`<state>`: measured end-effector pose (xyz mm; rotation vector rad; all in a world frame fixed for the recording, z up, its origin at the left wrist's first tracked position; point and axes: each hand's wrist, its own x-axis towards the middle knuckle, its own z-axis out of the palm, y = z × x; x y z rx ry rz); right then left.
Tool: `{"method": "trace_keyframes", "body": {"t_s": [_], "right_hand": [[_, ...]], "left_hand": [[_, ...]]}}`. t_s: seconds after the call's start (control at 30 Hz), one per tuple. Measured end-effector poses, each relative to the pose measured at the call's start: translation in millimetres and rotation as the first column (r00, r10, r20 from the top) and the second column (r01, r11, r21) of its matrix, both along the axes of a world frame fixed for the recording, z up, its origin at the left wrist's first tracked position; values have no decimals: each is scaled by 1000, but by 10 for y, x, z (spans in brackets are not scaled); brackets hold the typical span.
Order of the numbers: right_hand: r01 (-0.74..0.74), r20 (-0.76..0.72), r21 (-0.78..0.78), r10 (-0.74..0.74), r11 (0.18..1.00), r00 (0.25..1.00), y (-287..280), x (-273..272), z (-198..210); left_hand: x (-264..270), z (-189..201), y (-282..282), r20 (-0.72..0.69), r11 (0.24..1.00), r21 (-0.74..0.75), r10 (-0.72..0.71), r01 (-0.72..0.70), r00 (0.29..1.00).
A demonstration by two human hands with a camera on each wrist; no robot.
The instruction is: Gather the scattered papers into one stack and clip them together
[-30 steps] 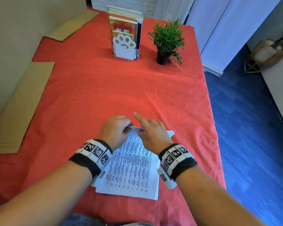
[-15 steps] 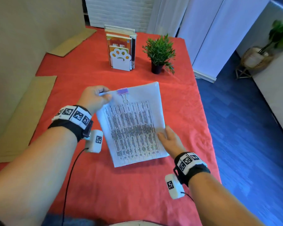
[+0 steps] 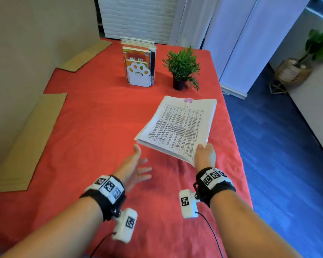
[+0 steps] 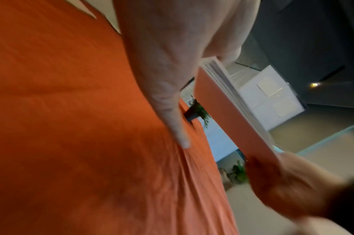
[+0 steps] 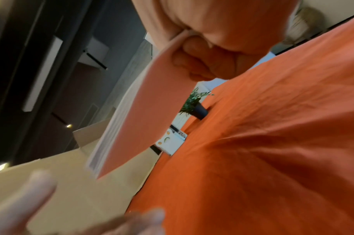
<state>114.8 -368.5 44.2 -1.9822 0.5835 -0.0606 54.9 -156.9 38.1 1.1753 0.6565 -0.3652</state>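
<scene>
1. Your stack of papers (image 3: 177, 127) is one squared-up bundle now, held in the air above the right side of the red tablecloth (image 3: 93, 127), tilted so the far edge sits higher. The purple binder clip (image 3: 188, 100) bites the middle of that far edge, with its wire handle folded down onto the top sheet.

2. Half a second ago you held the bundle with both hands, the left at the clipped edge. Now your right hand (image 3: 205, 155) alone carries it, pinching the near right corner with the thumb on top and the fingers (image 5: 194, 63) curled underneath, as the right wrist view shows.

3. Your left hand (image 3: 136, 168) has let go. It hovers over the cloth just left of the stack's near corner, fingers spread and relaxed, holding nothing.

4. A second ago both hands were working at the top edge of the sheets while they lay flat on the cloth near you. The lift off the table with the clip riding along suggests the clip has taken hold; the sheets fan slightly at the near edge in the wrist views but do not slide apart.

5. For the task, gathering and clipping look done. What remains, by my reading, is only to set the bundle down.

6. Further out, the potted plant (image 3: 181, 69) and the book holder with a paw cut-out (image 3: 138, 71) stand beyond the stack, well apart from it, and sheets of cardboard (image 3: 26, 138) lie along the left edge.
</scene>
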Motion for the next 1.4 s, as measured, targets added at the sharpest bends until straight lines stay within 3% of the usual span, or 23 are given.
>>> {"method": "trace_keyframes", "body": {"t_s": [0.07,0.17,0.37,0.5,0.53,0.6,0.67,0.77,0.93,1.1,1.17,1.2,1.23,1.27,1.3,1.33,1.37,1.4], "right_hand": [[9,-9,6,-9,1000,1000,103,44,38],[-39,-6,-8,39,999,999,309,48,74],[-232,47,10,231,973,972,611,-102,48],[-406,-54,-72,402,911,914,541,-125,-111],[-477,-123,-145,462,867,878,487,-127,-190],[-653,-350,-286,558,701,752,400,-156,-375],[-788,-589,-316,542,528,600,329,-222,-531],[-886,-717,-315,527,340,457,257,-322,-658],[-910,-725,-368,553,191,409,280,-322,-700],[-927,-765,-363,537,95,354,280,-322,-701],[-928,-770,-361,533,89,351,282,-345,-692],[-930,-773,-357,532,86,346,286,-353,-687],[-937,-780,-334,529,98,334,293,-360,-686],[-944,-785,-318,535,81,311,286,-356,-696],[-946,-781,-308,541,103,313,272,-340,-698],[-942,-774,-289,537,171,335,250,-326,-717],[-935,-765,-265,538,237,354,228,-326,-727],[-928,-749,-240,554,287,365,197,-341,-744]], "left_hand": [[-83,74,-159,68,990,-138,-33,42,997],[-71,186,-307,180,989,-147,15,12,984],[19,130,-326,119,975,-88,212,-203,970],[35,63,-133,75,934,-77,354,-349,932],[61,20,-63,64,921,-70,386,-382,920],[123,-70,96,44,905,-44,426,-424,904],[225,-193,264,12,896,2,444,-444,896],[412,-336,483,-74,881,42,474,-472,878],[757,-454,647,-136,891,119,452,-438,882],[1059,-388,782,-199,897,158,439,-413,876],[1144,-413,819,-90,891,301,381,-339,920],[1166,-395,853,-90,900,377,273,-221,958],[1133,-427,823,-61,810,583,111,-55,992],[1105,-469,829,-94,658,749,-19,83,995],[1092,-426,809,-115,588,798,-67,132,991],[1090,-424,831,-110,589,788,-151,179,982],[1104,-393,835,-136,594,785,-112,176,984],[1088,-413,885,-149,584,782,-163,217,975]]}}
